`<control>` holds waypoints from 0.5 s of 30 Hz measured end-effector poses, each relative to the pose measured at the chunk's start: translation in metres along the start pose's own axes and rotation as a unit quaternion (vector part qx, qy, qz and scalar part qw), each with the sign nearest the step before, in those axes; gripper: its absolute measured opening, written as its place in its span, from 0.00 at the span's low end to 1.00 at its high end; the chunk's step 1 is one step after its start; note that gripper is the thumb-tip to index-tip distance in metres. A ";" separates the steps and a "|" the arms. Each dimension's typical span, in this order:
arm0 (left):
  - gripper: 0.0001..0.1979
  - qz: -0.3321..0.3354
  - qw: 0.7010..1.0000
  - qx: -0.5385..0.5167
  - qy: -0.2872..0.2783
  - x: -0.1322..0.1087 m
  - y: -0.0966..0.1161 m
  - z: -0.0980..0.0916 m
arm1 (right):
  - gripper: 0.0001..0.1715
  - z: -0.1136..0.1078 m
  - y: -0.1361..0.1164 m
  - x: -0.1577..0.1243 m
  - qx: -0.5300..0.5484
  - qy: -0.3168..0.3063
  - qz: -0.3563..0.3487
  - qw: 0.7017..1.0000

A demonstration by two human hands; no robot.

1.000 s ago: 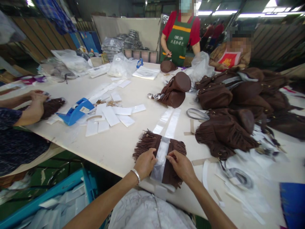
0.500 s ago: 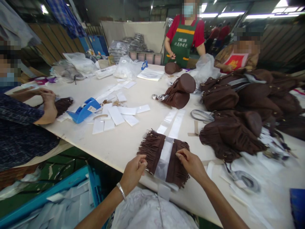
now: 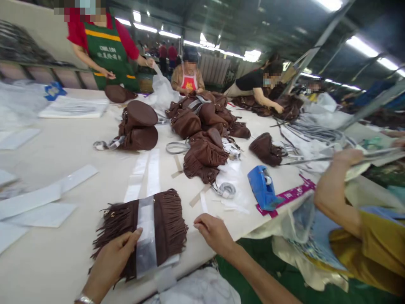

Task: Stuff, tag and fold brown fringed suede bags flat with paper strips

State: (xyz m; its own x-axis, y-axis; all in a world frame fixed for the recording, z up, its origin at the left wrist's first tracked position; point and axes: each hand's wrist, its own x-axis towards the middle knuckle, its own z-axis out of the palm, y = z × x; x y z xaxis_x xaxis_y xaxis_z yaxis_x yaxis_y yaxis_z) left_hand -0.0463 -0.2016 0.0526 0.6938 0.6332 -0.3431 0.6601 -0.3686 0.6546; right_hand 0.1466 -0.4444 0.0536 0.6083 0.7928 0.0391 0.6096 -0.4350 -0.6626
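Note:
A brown fringed suede piece (image 3: 164,223) lies near the table's front edge, with a clear plastic strip (image 3: 144,236) wrapped across its middle. My left hand (image 3: 110,259) rests on the piece's near left side, thumb touching the strip. Off the fringe, my right hand (image 3: 213,231) hovers over the bare table just to its right, fingers loosely curled and holding nothing that I can see. Two loose clear strips (image 3: 148,171) lie on the table beyond the piece.
Brown fringed bags (image 3: 202,156) are piled mid-table; a round-lidded bag (image 3: 137,126) sits to the left. A blue tape dispenser (image 3: 261,188) stands at the right edge. White sheets (image 3: 34,198) lie at left. Co-workers stand around the cream table (image 3: 69,147); a person's arm (image 3: 335,190) reaches at right.
The view has swung to the right. My right hand has come off the fringed piece and moved to the right; my left hand has stayed on its near side.

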 end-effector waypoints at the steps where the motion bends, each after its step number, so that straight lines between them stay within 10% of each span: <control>1: 0.28 -0.008 1.000 -0.012 -0.012 0.001 0.001 0.001 | 0.07 -0.005 0.007 -0.009 -0.003 0.006 0.025 1.000; 8: 0.29 -0.070 0.983 -0.158 -0.066 -0.001 -0.006 0.008 | 0.13 -0.046 0.052 -0.035 -0.026 0.056 0.109 0.992; 15: 0.30 -0.067 0.982 -0.155 -0.083 0.007 -0.021 0.012 | 0.19 -0.200 0.147 -0.050 -0.222 0.339 0.318 0.857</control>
State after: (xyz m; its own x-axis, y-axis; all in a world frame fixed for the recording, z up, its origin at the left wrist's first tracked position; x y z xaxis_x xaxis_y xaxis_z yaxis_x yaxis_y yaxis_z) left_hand -0.0515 -0.1977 0.0285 0.6605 0.5330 -0.5288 0.6478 -0.0485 0.7603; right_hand 0.3078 -0.6332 0.1032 0.9535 -0.0298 0.3000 0.0864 -0.9264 -0.3665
